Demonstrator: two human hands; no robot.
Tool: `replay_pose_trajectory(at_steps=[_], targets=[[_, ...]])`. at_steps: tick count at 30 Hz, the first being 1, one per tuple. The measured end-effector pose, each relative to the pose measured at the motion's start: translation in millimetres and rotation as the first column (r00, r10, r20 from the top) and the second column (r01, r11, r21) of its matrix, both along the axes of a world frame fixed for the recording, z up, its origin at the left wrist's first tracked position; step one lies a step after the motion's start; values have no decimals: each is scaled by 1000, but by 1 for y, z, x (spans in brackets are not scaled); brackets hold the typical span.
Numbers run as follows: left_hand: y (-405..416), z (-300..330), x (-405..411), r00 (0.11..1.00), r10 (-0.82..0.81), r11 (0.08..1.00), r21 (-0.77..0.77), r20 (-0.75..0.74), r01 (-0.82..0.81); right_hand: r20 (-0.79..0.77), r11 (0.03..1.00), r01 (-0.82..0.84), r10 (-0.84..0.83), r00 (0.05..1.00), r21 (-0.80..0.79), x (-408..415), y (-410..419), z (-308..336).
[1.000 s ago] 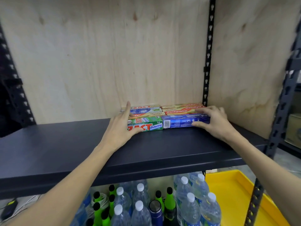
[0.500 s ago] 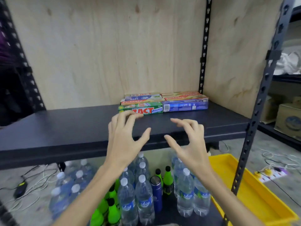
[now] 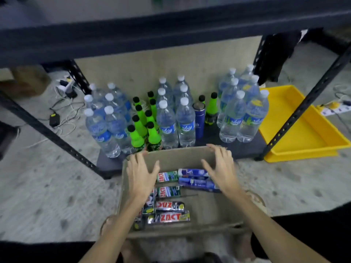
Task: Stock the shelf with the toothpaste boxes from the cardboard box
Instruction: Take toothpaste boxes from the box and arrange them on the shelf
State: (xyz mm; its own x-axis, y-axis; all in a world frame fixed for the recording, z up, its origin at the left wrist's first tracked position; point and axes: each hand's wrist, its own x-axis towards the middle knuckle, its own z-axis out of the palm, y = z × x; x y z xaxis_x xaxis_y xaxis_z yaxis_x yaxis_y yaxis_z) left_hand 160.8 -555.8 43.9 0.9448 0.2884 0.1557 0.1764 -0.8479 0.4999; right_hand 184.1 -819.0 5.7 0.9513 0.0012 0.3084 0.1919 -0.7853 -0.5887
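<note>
Fingers of the left hand (image 3: 141, 174) and right hand (image 3: 221, 170) are spreading loose, grasping nothing, over the cardboard box (image 3: 176, 157). Inside are lying four visible ZACT toothpaste boxes (image 3: 170, 217) at left and two blue Safi toothpaste boxes (image 3: 193, 172) at right.

An open brown cardboard box (image 3: 209, 211) sits on the floor before the dark metal shelf (image 3: 171, 33), its far wall upright. Inside, flat on the bottom, green-and-red ZACT toothpaste boxes (image 3: 168, 191) lie in a column toward the left wall, the one nearest the near edge silver and red. Blue Safi toothpaste boxes (image 3: 197, 182) lie by the far right corner.
</note>
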Motion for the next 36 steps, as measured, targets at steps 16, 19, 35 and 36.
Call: replay_pose_trajectory(at_steps=[16, 19, 35, 36], targets=[[9, -163, -33, 834, 60, 998, 9, -549, -65, -491, 952, -82, -78, 868, -295, -18, 6, -161], [6, -174, -24, 859, -4, 998, 53, -513, 37, -516, 945, -72, -110, 849, -320, -10, 3, -173], [13, -192, -4, 841, 48, 977, 199, -539, 72, -499, 827, -206, -100, 861, -523, -14, -11, -200], [14, -190, -5, 842, 38, 994, 107, -538, 23, -518, 833, -215, -97, 850, -510, -16, -11, -204]])
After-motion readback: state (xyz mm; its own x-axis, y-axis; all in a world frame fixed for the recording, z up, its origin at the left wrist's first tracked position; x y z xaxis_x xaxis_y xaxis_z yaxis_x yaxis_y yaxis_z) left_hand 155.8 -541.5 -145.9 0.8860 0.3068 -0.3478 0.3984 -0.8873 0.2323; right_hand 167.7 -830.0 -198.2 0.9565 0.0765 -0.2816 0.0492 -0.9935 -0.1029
